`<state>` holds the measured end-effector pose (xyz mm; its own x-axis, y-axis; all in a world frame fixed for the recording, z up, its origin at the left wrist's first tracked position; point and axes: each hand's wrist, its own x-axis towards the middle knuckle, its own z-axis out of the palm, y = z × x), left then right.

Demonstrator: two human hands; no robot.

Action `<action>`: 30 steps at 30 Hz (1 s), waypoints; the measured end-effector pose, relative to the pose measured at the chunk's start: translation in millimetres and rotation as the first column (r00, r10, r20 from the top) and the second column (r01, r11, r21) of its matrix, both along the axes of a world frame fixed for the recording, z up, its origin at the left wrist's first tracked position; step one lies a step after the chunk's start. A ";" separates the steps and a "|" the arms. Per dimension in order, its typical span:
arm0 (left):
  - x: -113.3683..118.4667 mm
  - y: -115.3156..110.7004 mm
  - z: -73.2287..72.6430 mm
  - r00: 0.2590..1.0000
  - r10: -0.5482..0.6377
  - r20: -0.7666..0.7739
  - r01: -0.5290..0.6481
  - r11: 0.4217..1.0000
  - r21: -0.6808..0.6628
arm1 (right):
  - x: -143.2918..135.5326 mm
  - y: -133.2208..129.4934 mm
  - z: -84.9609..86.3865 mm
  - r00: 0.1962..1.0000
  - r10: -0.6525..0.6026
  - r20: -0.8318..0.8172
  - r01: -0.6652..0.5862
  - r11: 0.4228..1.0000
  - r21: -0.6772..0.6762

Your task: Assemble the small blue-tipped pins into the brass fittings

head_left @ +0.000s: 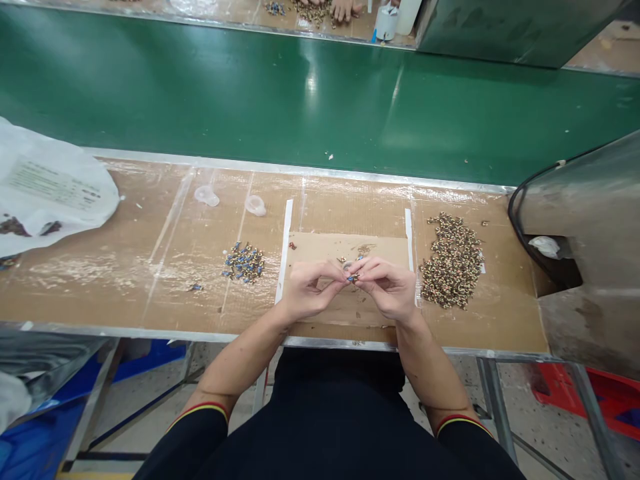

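Observation:
Over a cardboard sheet [320, 248], my left hand [313, 288] and my right hand [389, 287] meet, fingertips pinched together. Between them is a small brass-coloured part with a blue piece [351, 278]; its exact kind is too small to make out. Just behind the fingertips, a few small parts [341, 259] lie on the sheet. Left of my left hand sits a pile of small brass parts with blue pieces [244, 262]. To the right of my right hand is a larger heap of small brass-coloured parts [451, 261].
Two clear plastic cups or lids [256, 205] lie at the back left. A white bag [50, 187] rests at the far left, and a metal housing [595, 247] with a black cable stands at the right. A green belt [250, 100] runs behind; across it a co-worker's hand [345, 9] shows.

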<state>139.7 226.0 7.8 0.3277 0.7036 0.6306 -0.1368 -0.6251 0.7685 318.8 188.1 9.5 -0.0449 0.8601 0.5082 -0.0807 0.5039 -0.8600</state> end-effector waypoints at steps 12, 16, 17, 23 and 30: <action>-0.6 -1.8 2.1 1.000 -0.026 0.001 0.026 0.999 -0.048 | -0.6 0.9 -0.9 0.999 0.029 -0.035 -0.029 1.000 0.009; -1.6 -1.8 0.3 0.999 -0.037 0.004 0.037 0.998 -0.058 | 0.4 2.0 0.2 0.999 0.045 -0.026 -0.045 0.999 0.016; -1.8 -1.8 -0.4 0.999 -0.037 -0.001 0.037 0.997 -0.066 | 0.7 2.3 0.6 0.999 0.042 -0.016 -0.042 0.999 0.019; -1.9 -1.9 -3.3 0.999 -0.042 0.001 0.041 0.989 -0.142 | 0.9 3.4 0.7 0.999 0.014 0.036 -0.016 0.998 0.068; -1.8 -0.7 -3.6 0.999 -0.053 0.000 0.053 0.989 -0.135 | -0.5 3.6 0.0 1.000 0.029 0.007 -0.029 0.998 0.047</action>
